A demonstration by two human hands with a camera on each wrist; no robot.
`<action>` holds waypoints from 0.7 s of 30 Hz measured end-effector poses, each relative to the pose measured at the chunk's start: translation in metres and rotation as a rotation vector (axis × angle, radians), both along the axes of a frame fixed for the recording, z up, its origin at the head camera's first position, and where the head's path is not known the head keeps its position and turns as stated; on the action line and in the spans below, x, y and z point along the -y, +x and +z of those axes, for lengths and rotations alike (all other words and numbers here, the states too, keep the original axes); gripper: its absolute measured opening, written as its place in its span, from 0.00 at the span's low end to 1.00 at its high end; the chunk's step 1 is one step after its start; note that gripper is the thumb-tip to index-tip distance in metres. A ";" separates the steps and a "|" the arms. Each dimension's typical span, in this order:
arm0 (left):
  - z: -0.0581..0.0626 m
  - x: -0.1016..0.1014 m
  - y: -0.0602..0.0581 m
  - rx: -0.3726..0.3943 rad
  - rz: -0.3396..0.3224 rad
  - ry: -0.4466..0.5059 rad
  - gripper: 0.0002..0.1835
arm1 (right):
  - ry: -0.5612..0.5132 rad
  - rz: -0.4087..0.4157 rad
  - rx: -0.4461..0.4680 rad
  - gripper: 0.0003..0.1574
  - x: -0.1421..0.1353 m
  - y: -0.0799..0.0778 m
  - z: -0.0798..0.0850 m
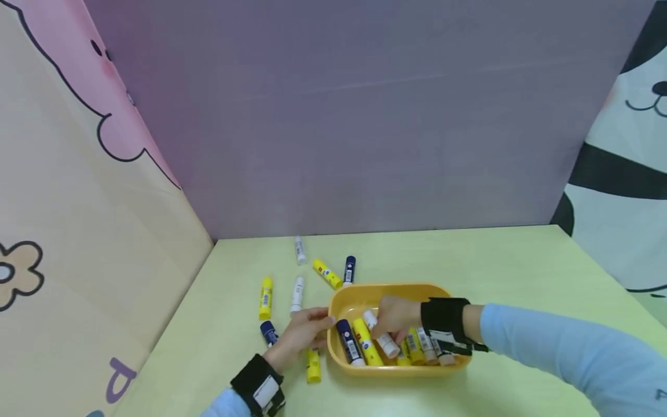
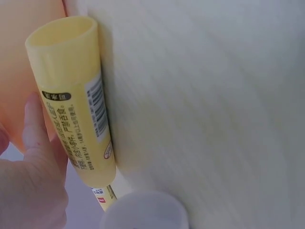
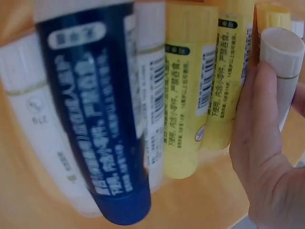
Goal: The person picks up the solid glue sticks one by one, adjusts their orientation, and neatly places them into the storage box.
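My left hand [image 1: 302,333] grips the left rim of a yellow-orange plastic basket [image 1: 388,372], with a finger along its outer wall. Inside the basket my right hand [image 1: 394,315] pinches a white glue stick [image 3: 287,50] between thumb and fingers. To its left in the basket lie a navy glue stick [image 1: 349,343] and a yellow glue stick [image 1: 367,341]. Several more white and yellow glue sticks lie to its right, partly hidden under my right wrist. Beside the left hand, a yellow glue stick [image 2: 71,105] lies on the table against the basket's outside.
Loose glue sticks lie left of and behind the basket: a yellow one [image 1: 266,298], a white one [image 1: 297,294], a navy one [image 1: 268,333], another yellow one [image 1: 327,274], a navy one [image 1: 350,269] and a white one [image 1: 300,250]. A grey panel [image 1: 365,145] stands behind the table.
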State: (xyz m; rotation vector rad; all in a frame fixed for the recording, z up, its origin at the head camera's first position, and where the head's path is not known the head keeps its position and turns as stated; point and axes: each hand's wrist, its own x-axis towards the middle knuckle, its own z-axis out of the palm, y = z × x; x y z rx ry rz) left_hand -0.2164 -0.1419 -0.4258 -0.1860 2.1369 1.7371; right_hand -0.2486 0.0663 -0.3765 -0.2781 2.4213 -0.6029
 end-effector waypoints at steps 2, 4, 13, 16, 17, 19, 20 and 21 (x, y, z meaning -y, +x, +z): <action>-0.001 0.000 0.000 -0.003 -0.003 0.010 0.26 | 0.018 0.004 -0.001 0.09 0.002 0.000 -0.002; -0.001 0.000 0.000 -0.001 -0.004 0.016 0.26 | 0.022 0.002 0.000 0.09 0.003 0.000 -0.003; 0.001 0.001 -0.002 0.022 -0.010 0.014 0.25 | -0.010 -0.029 -0.021 0.10 0.002 -0.001 -0.005; 0.001 0.001 -0.002 0.027 -0.007 0.011 0.25 | 0.017 -0.019 -0.037 0.10 0.004 0.000 -0.006; 0.001 0.001 -0.002 0.028 -0.006 0.011 0.25 | 0.024 -0.016 -0.041 0.10 0.005 0.000 -0.006; 0.000 0.001 -0.001 0.028 -0.004 0.009 0.25 | 0.033 -0.009 -0.044 0.09 0.007 0.001 -0.006; 0.000 0.001 -0.001 0.027 -0.003 0.010 0.25 | 0.034 -0.006 -0.042 0.09 0.007 0.001 -0.006; 0.000 0.001 -0.001 0.026 -0.003 0.011 0.25 | 0.030 -0.005 -0.040 0.09 0.008 0.001 -0.006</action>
